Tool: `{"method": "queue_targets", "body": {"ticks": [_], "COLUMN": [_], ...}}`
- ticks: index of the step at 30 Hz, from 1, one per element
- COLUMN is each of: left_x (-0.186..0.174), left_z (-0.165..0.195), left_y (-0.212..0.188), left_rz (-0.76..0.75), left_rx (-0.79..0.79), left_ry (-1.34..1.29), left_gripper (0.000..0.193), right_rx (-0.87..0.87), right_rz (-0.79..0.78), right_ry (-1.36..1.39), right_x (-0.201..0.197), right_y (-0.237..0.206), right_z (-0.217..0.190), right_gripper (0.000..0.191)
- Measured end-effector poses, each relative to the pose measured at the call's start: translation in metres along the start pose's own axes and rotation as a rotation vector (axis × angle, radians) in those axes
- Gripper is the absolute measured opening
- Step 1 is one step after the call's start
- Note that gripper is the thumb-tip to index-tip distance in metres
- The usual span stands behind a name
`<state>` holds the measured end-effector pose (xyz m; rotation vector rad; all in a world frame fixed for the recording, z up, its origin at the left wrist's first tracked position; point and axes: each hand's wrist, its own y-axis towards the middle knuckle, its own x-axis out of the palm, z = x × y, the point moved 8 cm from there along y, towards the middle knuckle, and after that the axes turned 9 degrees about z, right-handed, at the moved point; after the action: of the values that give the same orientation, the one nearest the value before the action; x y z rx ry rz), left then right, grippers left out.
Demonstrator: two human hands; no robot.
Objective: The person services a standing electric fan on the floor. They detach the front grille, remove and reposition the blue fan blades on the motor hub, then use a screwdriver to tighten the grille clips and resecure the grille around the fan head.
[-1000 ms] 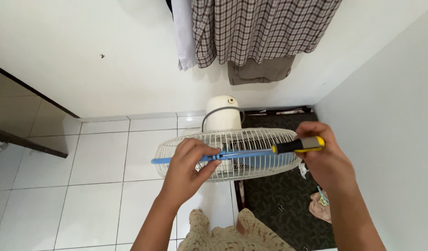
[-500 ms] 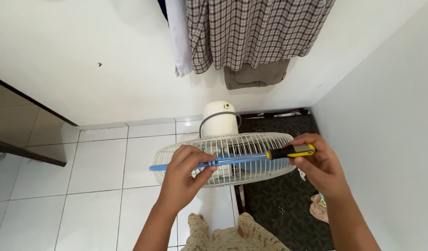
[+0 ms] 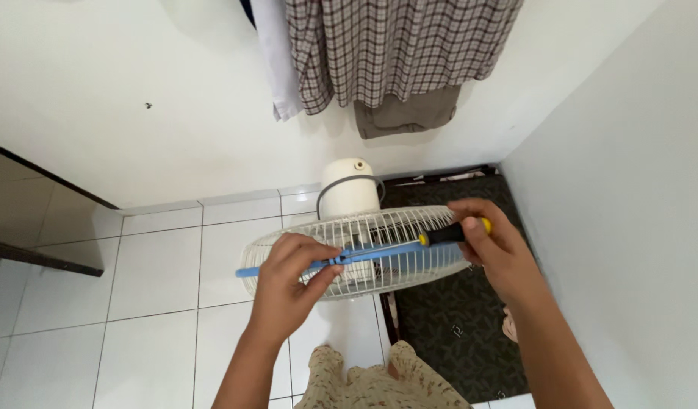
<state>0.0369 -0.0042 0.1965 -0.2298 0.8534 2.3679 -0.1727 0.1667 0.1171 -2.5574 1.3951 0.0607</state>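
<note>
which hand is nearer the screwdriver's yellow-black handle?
Right. The right hand grips the handle; the left hand pinches the blue fan rim, apart from it.

Both bare forearms extend forward and converge, the left hand (image 3: 288, 276) curled with fingertips pinched together and knuckles up, the right hand (image 3: 491, 244) closed in a fist-like grip, thumb on top, wrist bent slightly inward, hands level and apart.

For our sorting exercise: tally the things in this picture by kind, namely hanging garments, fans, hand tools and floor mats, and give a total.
Hanging garments: 3 (white, checked, brown)
Fans: 1
Hand tools: 1, screwdriver
Floor mats: 1, dark
Total: 6
</note>
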Motion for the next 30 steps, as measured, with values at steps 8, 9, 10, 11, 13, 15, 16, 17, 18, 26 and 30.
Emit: {"method": "queue_targets", "body": {"ticks": [8,9,10,11,13,15,16,17,18,26,30], "left_x": [0.002,0.002,0.002,0.003,0.004,0.004,0.004,0.004,0.005,0.008,0.008], "left_z": [0.001,0.001,0.001,0.000,0.000,0.001,0.002,0.003,0.004,-0.001,0.000], "left_y": [0.001,0.002,0.002,0.002,0.002,0.002,0.002,0.002,0.002,0.005,0.005], "left_rz": [-0.005,-0.003,-0.007,-0.011,-0.014,-0.014,-0.008,-0.003,0.001,-0.061,-0.058], "left_rx": [-0.028,-0.020,-0.026,-0.030,-0.027,-0.019,-0.005,0.009,0.026,-0.014,-0.011], "left_ry": [0.030,0.050,0.042,0.033,0.028,0.034,0.036,0.036,0.036,0.046,0.028], "left_gripper": [0.017,0.017,0.017,0.017,0.017,0.017,0.017,0.017,0.017,0.018,0.017], "right_rx": [-0.280,-0.260,-0.285,-0.311,-0.342,-0.343,-0.325,-0.305,-0.287,-0.009,-0.158], "right_rz": [-0.277,-0.293,-0.305,-0.317,-0.298,-0.237,-0.222,-0.205,-0.187,-0.026,-0.033], "right_ry": [0.293,0.301,0.246,0.190,0.085,-0.013,-0.045,-0.077,-0.108,-0.198,-0.162], "right_x": [0.018,0.017,0.016,0.016,0.013,0.010,0.010,0.009,0.008,-0.001,0.004], "right_y": [-0.028,-0.029,-0.030,-0.030,-0.027,-0.023,-0.020,-0.017,-0.015,0.000,-0.009], "right_z": [-0.047,-0.045,-0.045,-0.045,-0.043,-0.038,-0.035,-0.032,-0.029,-0.004,-0.021], "right_gripper": [0.029,0.031,0.028,0.025,0.020,0.018,0.015,0.014,0.015,0.040,0.023]}}
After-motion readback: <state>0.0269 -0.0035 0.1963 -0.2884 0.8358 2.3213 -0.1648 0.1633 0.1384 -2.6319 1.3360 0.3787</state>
